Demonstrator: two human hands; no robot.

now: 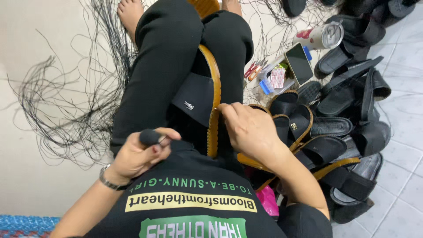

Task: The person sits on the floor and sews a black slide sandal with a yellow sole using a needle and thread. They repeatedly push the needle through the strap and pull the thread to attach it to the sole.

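Sandal (pixel 200 99) lying on our lap, we are pinching its tan sole edge with our right hand (pixel 251 130) to steady it, while our left hand (pixel 139 154) is gripping a black-handled tool (pixel 150 137).

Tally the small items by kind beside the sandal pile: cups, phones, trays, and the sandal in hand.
Sandal held on the lap: 1
Lidded cup lying on its side: 1
Phone: 1
Clear tray of small tools: 1
Total: 4
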